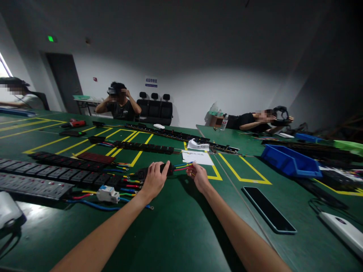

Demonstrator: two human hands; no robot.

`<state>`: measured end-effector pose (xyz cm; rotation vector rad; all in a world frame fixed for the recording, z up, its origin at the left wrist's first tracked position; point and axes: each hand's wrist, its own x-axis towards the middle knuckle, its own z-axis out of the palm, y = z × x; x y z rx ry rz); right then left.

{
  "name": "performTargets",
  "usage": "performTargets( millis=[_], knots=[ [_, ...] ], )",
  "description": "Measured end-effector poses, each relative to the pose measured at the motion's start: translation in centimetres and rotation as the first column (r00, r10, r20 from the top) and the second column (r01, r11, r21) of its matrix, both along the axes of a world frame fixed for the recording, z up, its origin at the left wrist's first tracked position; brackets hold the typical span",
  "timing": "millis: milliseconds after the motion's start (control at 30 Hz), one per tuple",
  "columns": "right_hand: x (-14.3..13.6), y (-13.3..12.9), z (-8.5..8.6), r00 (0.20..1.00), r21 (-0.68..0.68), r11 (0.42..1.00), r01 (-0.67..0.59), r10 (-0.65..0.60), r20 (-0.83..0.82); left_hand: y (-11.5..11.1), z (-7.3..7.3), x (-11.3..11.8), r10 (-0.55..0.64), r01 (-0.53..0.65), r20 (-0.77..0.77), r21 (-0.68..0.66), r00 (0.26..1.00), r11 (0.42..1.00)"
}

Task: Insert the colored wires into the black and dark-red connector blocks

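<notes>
In the head view my left hand (155, 178) is wrapped over a black connector block (141, 174) near the middle of the green table. Coloured wires (181, 167) come out of the block's right side. Their far ends are pinched between the fingers of my right hand (196, 174). Just left of my left hand lie more wires with ring ends and a white circuit breaker (108, 194). Long black socket strips (70, 174) stretch away to the left. A white paper sheet (197, 158) lies just beyond my right hand.
A phone (269, 209) lies to the right, with a blue bin (289, 160) behind it. A white power bank (342, 230) is at the far right. Long dark strips (181, 136) cross the table's back. Three people sit beyond the table.
</notes>
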<state>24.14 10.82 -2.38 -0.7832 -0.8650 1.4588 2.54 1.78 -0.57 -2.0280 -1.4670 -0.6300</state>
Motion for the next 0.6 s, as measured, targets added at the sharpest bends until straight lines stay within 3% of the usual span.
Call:
performTargets(
  millis=[267, 400, 600],
  knots=[
    [-0.5, -0.1, 0.5, 0.997, -0.065, 0.998, 0.026, -0.021, 0.069, -0.1, 0.1, 0.0, 0.015, -0.017, 0.071, 0.030, 0.997, 0.999],
    [0.0, 0.5, 0.4, 1.000, -0.132, 0.991, -0.009, 0.011, 0.011, 0.0, 0.0, -0.1, -0.039, 0.038, 0.060, 0.023, 0.997, 0.999],
    [0.9, 1.1, -0.1, 0.998, -0.126, 0.991, -0.056, 0.053, -0.023, 0.0, 0.1, 0.0, -0.091, 0.091, 0.016, 0.035, 0.996, 0.995]
  ],
)
